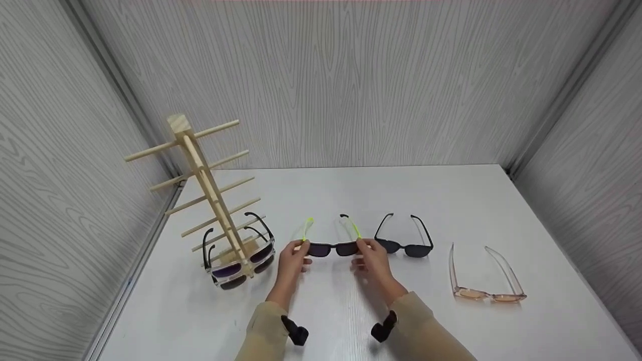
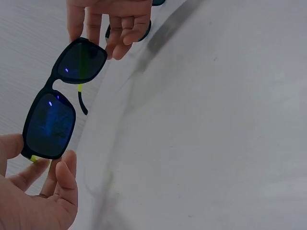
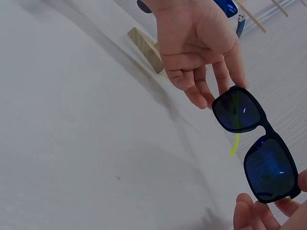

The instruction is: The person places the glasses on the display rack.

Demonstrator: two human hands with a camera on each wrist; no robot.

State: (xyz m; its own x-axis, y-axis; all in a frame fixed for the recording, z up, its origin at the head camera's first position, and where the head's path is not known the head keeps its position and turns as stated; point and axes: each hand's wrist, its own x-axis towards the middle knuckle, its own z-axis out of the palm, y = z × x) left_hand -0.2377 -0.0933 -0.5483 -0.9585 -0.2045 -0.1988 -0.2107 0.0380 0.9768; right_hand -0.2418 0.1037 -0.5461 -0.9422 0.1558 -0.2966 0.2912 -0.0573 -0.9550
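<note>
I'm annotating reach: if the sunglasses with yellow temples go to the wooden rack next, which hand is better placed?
Likely the left hand: it pinches the end of the yellow-templed sunglasses nearer the wooden rack. The right hand pinches the far end, near the black sunglasses.

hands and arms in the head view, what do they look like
The left hand and right hand are ungloved. Beige sleeves cover the forearms, with a small black device on the inner side of each.
</note>
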